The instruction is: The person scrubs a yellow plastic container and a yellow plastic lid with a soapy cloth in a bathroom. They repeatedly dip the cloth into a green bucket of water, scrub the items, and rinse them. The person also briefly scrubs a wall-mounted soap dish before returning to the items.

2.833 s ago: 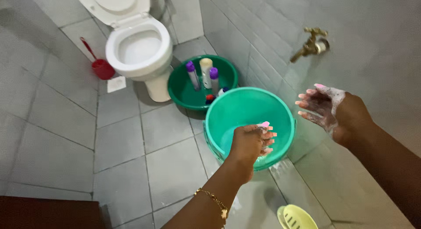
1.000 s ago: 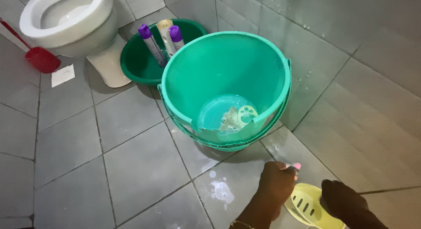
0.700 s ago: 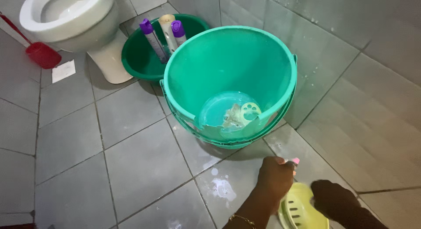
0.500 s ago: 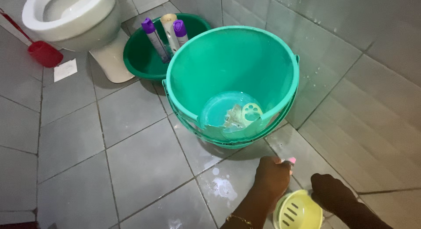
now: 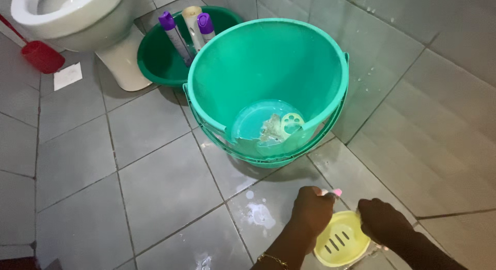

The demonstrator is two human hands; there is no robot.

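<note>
both hands grip a yellow slotted soap dish [image 5: 341,240] low over the wet tiled floor [image 5: 155,192], left hand [image 5: 311,210] closed on its near edge, right hand [image 5: 381,222] curled over its far rim, beside a cracked green bucket [image 5: 268,63].

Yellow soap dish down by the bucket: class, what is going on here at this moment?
A person crouches over a tiled bathroom floor, both hands at a yellow soap dish. The left hand grips its near rim and the right hand its far side. Just beyond stands a green bucket with a little water and a pale insert at the bottom. Behind it, a green basin holds bottles beside a toilet.
</note>
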